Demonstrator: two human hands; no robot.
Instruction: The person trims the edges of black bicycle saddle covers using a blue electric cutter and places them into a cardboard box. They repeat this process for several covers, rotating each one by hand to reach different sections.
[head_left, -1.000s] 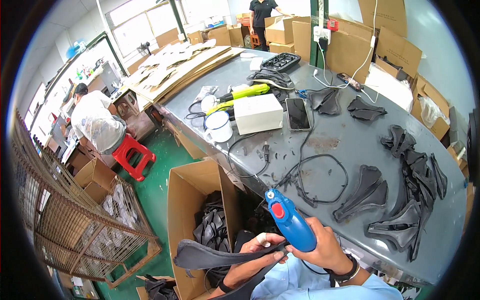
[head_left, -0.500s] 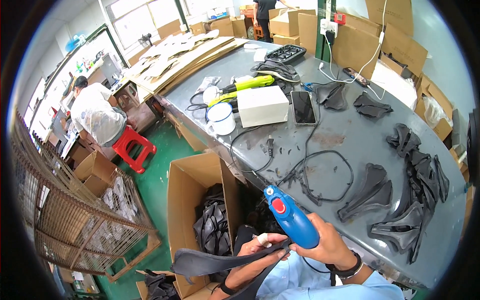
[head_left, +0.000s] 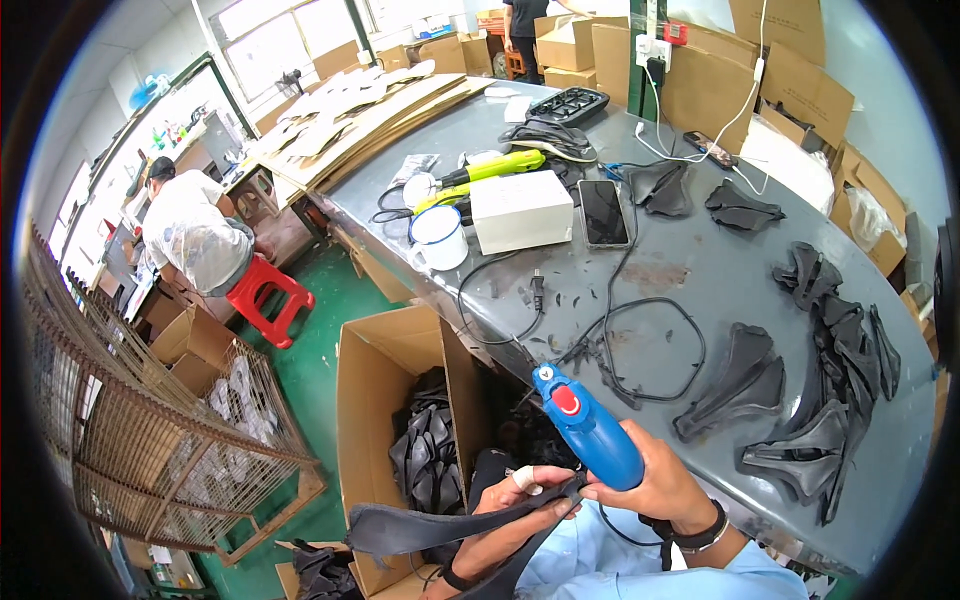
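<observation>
Low in front of me, my left hand [head_left: 515,515] is closed on a long, curved dark-grey moulded piece [head_left: 420,528], with white tape round one finger. My right hand [head_left: 665,487] wraps round a blue handheld power tool [head_left: 592,430] with a red switch. Its thin tip points away from me, toward the table edge, and stands apart from the piece. The right thumb lies close to the piece's near end; whether they touch, I cannot tell. More dark moulded pieces [head_left: 735,385] lie on the table to the right.
Left of the grey table [head_left: 660,350] stands a cardboard box [head_left: 385,355] of dark pieces. A black cord [head_left: 700,340], white box [head_left: 522,212], phone [head_left: 604,213] and enamel mug [head_left: 438,240] lie on the table. A wire cage [head_left: 170,450] and a seated person [head_left: 195,225] are at left.
The blue tool has shifted slightly to the right and nearer to me, with my right hand. My left hand keeps its hold on the dark piece.
</observation>
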